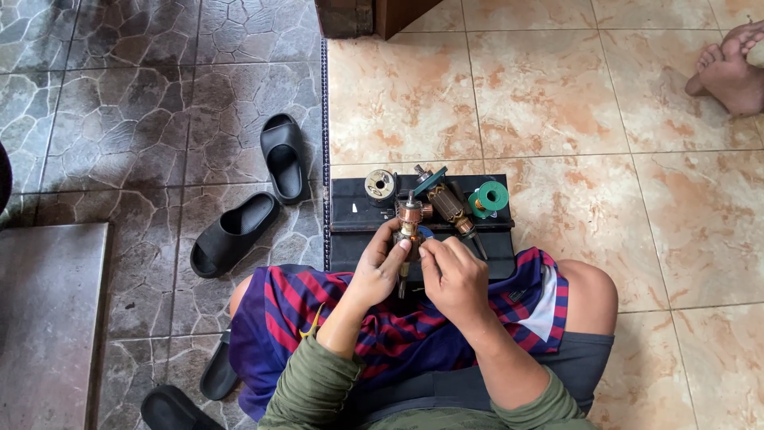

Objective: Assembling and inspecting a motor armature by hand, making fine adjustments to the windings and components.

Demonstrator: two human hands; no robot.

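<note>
- Armature is standing upright over the lap, long axis running away from the person, copper end up near the black board.
- Left hand is gripping its lower body.
- Right hand is pinching just beside its right flank, fingertips touching, equally near.

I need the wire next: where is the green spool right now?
In the head view, the green spool lies on the black mat, at its far right corner, just right of the spare armature and beyond the right hand.
</note>
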